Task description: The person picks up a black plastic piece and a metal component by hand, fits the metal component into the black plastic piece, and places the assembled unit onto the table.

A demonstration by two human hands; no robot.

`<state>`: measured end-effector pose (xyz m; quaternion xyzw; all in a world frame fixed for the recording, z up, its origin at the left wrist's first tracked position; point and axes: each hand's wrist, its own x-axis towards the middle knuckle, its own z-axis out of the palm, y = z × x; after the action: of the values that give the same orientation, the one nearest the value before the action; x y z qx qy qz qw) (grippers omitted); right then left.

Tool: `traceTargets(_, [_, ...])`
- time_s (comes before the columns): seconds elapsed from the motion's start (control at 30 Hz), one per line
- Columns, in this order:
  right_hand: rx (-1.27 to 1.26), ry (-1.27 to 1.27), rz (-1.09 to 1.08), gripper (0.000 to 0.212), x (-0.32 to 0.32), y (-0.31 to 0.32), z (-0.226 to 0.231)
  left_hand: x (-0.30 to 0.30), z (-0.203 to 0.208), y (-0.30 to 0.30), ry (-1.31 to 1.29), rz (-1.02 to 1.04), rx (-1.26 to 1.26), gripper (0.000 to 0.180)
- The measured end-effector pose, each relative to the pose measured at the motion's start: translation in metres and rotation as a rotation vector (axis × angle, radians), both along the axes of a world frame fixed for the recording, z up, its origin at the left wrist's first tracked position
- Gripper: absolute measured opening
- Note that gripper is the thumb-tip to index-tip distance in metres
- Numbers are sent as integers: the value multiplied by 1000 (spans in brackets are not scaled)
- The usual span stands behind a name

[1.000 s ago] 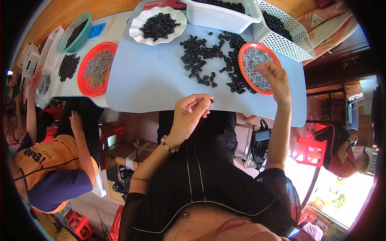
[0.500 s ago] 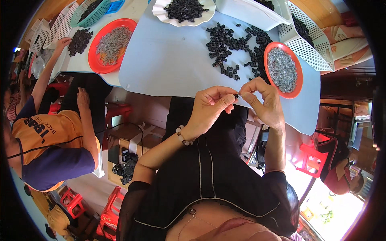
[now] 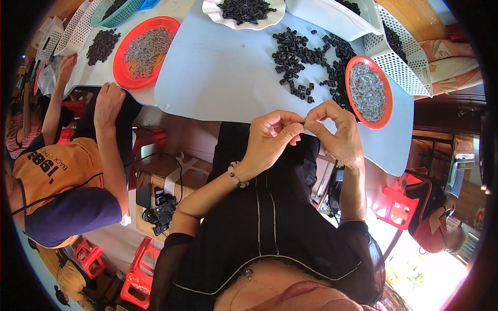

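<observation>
At the table's near edge, my left hand (image 3: 268, 139) and my right hand (image 3: 340, 136) meet at the fingertips. Both are closed in a pinch. A small black plastic piece showed at my left fingertips a moment ago; the fingers now almost cover it. Whatever my right thumb and forefinger pinch is too small to make out. Just beyond my hands lie loose black plastic pieces (image 3: 291, 58) on the pale blue table (image 3: 223, 72). Right of them, a red plate (image 3: 388, 111) holds a heap of small clear pieces (image 3: 367, 92).
At the back stand a white scalloped plate (image 3: 210, 9) of black parts, a white tub (image 3: 332, 18) and a perforated white basket (image 3: 417, 65). On the left, a co-worker in an orange and navy shirt (image 3: 67, 199) sits by another red plate (image 3: 118, 62). Red stools (image 3: 139, 269) stand behind.
My fingertips have closed tighter together, covering the black piece that showed between them. The co-worker's near hand has risen from the lap toward the table edge; the other has drawn back from the black pile.
</observation>
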<state>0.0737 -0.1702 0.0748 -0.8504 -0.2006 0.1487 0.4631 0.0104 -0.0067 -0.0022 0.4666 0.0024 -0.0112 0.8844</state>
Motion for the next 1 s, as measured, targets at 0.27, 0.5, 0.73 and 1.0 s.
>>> traceTargets(0.27, [-18, -66, -210, 12, 35, -12, -12, -3, 1, 7, 59, -45, -71, 17])
traceTargets(0.5, [-375, -728, 58, 13, 78, -24, -29, -4, 2, 11, 101, -26, -10, 18])
traceTargets(0.73, [-499, -802, 153, 10, 87, -18, -35, -4, 0, 13, 108, -23, -66, 16])
traceTargets(1.0, [-240, -570, -33, 11, 77, -8, -28, -2, -1, 16, 93, -20, -113, 15])
